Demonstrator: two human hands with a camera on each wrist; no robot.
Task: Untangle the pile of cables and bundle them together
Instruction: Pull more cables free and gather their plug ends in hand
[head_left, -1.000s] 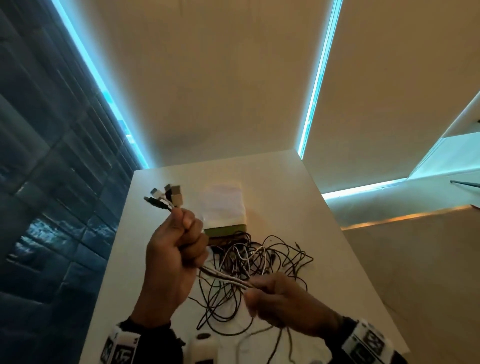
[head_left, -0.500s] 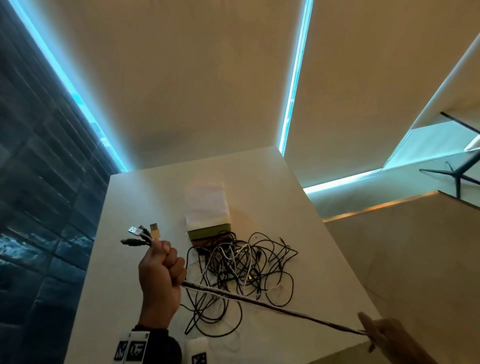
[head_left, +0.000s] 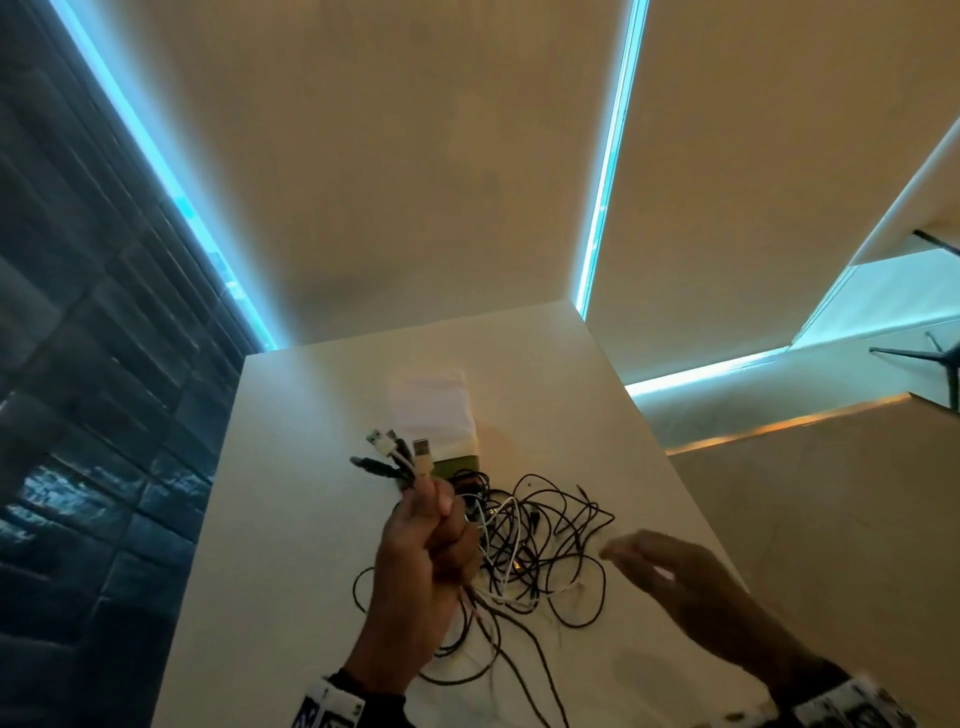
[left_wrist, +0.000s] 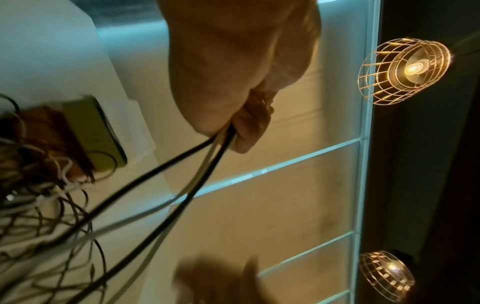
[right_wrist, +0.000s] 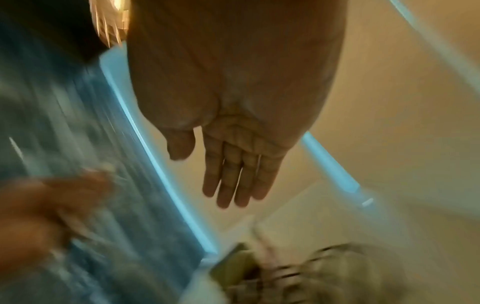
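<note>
While my left hand (head_left: 423, 551) grips a bunch of cable ends (head_left: 400, 454) in a fist above the white table (head_left: 291, 519), the tangled cables (head_left: 540, 551) lie on the tabletop just beside it, and my right hand (head_left: 675, 577) hovers flat-fingered and empty, apart from them.

I see tabletop (head_left: 291, 519) ahead, wall left of it. Cable pile (head_left: 540, 545) lies mid-tabletop. Box stack (head_left: 434, 415) sits behind pile, touching its far edge. My left hand (head_left: 426, 561) raised left of pile, plug ends (head_left: 400, 452) sticking out above fist, cables trailing down into pile. My right hand (head_left: 670, 577) hovers right of pile, apart from it.
</note>
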